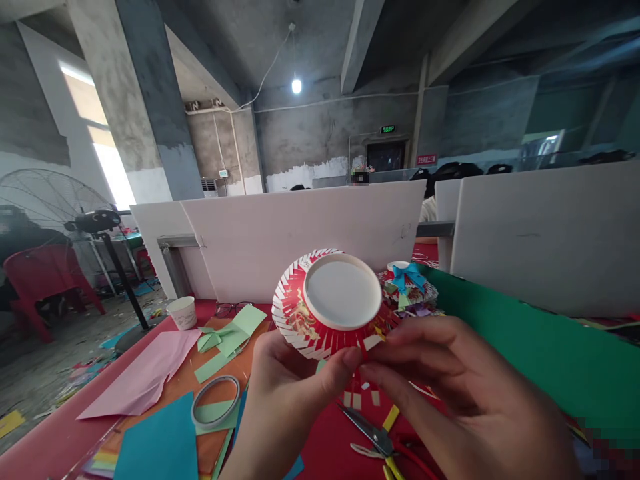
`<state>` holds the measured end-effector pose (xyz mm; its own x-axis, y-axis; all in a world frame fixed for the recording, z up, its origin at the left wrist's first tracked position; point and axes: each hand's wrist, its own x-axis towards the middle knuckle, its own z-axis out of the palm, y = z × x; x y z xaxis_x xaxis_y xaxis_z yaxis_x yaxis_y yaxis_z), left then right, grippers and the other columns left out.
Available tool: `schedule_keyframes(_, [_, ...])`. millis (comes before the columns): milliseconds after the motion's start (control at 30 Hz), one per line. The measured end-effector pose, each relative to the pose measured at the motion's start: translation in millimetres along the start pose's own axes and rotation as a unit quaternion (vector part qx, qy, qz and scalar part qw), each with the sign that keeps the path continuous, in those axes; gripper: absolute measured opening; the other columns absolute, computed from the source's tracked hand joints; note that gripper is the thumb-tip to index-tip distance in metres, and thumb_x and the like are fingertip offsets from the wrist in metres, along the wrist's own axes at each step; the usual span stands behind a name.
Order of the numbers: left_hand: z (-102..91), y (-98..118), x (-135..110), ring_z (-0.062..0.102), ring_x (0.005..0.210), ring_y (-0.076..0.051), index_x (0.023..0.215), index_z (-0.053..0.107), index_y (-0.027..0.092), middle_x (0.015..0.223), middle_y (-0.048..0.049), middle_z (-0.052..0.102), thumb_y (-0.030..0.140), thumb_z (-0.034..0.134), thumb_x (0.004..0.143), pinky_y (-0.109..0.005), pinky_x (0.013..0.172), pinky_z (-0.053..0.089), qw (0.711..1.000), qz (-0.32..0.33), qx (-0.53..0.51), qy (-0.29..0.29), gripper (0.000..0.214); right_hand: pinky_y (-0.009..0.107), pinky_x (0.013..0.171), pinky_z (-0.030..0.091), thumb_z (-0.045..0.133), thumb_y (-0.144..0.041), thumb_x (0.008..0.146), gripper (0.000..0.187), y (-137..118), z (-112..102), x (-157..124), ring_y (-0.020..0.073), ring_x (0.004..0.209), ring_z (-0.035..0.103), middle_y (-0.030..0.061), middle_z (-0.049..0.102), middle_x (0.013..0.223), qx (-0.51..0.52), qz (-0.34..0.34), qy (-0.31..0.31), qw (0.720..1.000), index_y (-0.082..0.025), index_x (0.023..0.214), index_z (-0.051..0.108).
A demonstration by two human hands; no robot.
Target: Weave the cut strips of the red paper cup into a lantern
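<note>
A red paper cup cut into fringed strips is held up with its white round base facing me. My left hand grips its lower edge, thumb pressed on the strips. My right hand pinches a strip at the cup's lower right rim. Behind it on the table stands another decorated cup with a blue paper bow.
Pink, green and blue paper sheets lie on the red table, with a tape roll, scissors, a white cup and glasses. White dividers stand behind; a green sheet lies right. A fan stands left.
</note>
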<state>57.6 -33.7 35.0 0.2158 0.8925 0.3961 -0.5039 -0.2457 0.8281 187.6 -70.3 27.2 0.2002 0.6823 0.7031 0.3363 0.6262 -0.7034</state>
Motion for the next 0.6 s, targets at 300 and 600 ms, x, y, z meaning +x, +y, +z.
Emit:
schedule_keyframes(300, [-1.2,1,-1,0.071,0.068,-0.013,0.074,0.079,0.02,0.073,-0.0013,0.079,0.009,0.075,0.071,-0.016,0.064,0.055,0.998,-0.046,-0.037,0.006,0.012,0.006,0.061,0.052,0.063,-0.017,0.079,0.016,1,-3,-3,0.0054,0.069,0.068,-0.0114,0.068,0.075,-0.122,-0.058,0.036,0.99,-0.032,0.081,0.058])
schedule_keyframes(600, [25.0,10,-13,0.069,0.067,-0.014,0.068,0.076,0.016,0.063,-0.0004,0.075,0.01,0.075,0.07,-0.019,0.063,0.053,0.991,-0.054,-0.087,0.083,0.006,0.021,0.075,0.051,0.061,-0.003,0.08,0.022,-15,-13,-6,0.0126,0.084,0.064,0.0003,0.064,0.09,-0.24,-0.218,-0.03,0.945,-0.023,0.089,0.056])
